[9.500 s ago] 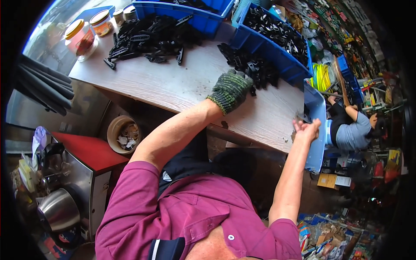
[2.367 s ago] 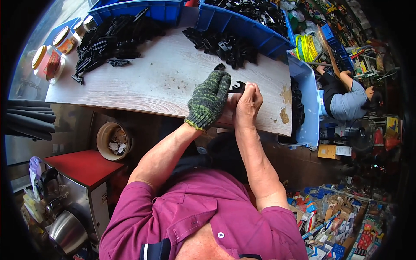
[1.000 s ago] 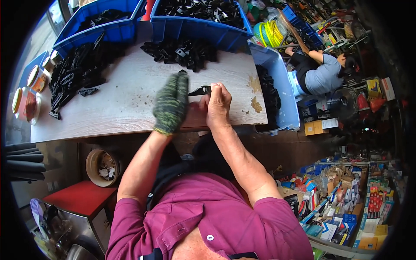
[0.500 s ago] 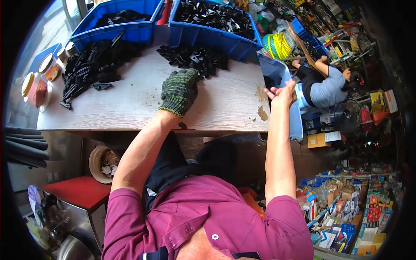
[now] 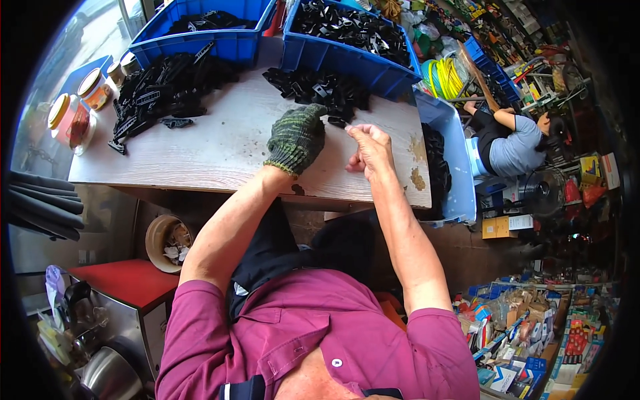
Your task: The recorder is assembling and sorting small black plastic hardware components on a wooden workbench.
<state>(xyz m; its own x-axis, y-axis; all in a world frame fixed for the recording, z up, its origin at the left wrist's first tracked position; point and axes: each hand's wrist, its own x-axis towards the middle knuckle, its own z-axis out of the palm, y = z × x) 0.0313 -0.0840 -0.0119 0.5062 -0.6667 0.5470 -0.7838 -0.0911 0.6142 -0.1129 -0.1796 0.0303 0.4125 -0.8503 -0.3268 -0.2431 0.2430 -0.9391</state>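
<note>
My left hand, in a dark green knit glove, is closed in a fist on the table, just in front of a small pile of black plastic clips. What its fingers hold is hidden. My bare right hand is to its right, thumb and forefinger pinched at the end of a small black plastic piece. That piece lies between the two hands, close to the glove. Longer black plastic parts are heaped on the left of the table.
Two blue bins of black parts stand along the table's far side. A light-blue bin with black parts is at its right edge. Lidded jars line the left. Another person sits beyond, among crowded shelves.
My right hand has come from over the light-blue bin to beside the gloved hand, its spread fingers now pinched at a small black piece. The gloved fist stays by the pile.
</note>
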